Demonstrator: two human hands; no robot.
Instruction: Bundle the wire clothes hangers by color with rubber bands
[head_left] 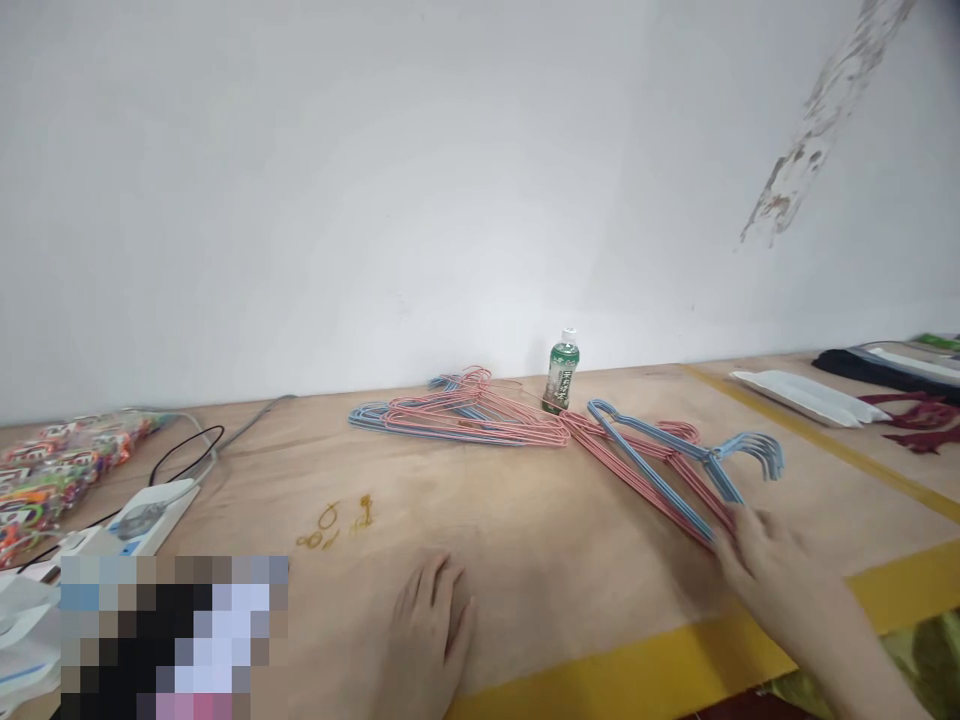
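Note:
Blue hangers (pixel 652 480) lie on top of pink hangers (pixel 622 470) at the right of the table, their blue hooks pointing right. My right hand (pixel 780 575) grips the near corner of this bundle, thumb and fingers closed on it. Low in the middle, my left hand (pixel 431 635) rests on the table with its fingers stretched out, holding nothing. Farther back, near the wall, a second pile of pink hangers (pixel 480 410) overlaps some blue hangers (pixel 367 418). Several yellow rubber bands (pixel 328 518) lie left of my left hand.
A green-labelled bottle (pixel 561 375) stands between the hanger piles. Colourful packets (pixel 60 465) and a white power strip (pixel 154 515) with cables are at the left. White packages (pixel 806 398) and dark red fabric (pixel 919 415) lie far right. Yellow tape (pixel 645 670) lines the front edge.

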